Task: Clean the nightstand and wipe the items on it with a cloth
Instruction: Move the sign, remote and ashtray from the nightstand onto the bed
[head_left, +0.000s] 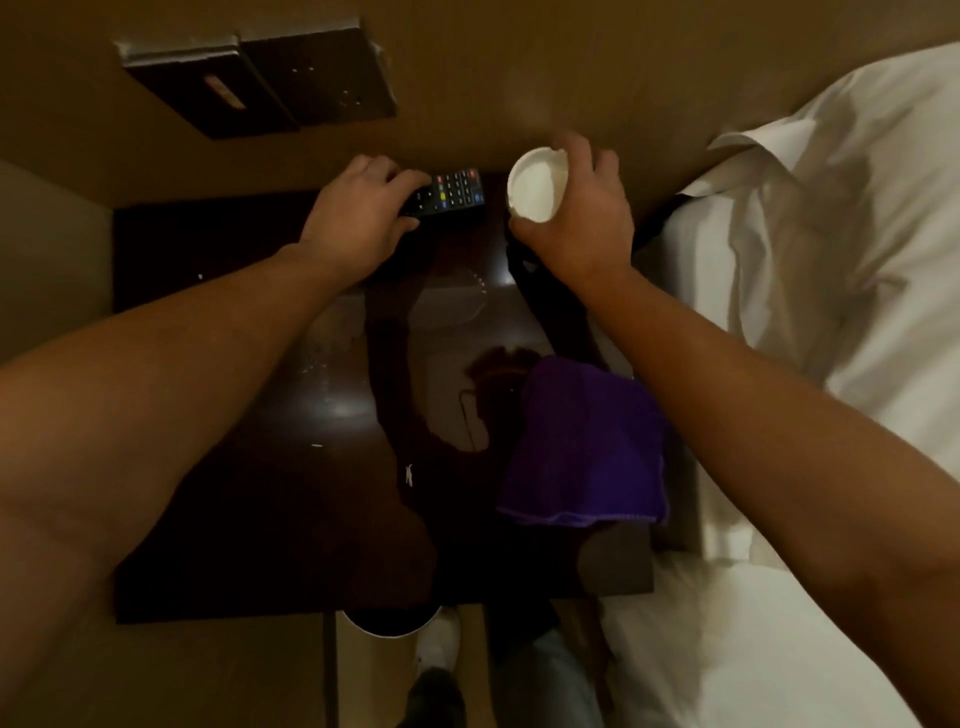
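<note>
While glossy and dark, nightstand under left grip clutching remote, right grip clutching ashtray.

We record one dark, glossy bench beside a white-sheeted bed. On it we list: a black remote control at the far edge by the wall; a folded purple cloth near the right side; small pale specks scattered left of centre.

Dim room: tan wall, wall panels, white bedding.
</note>
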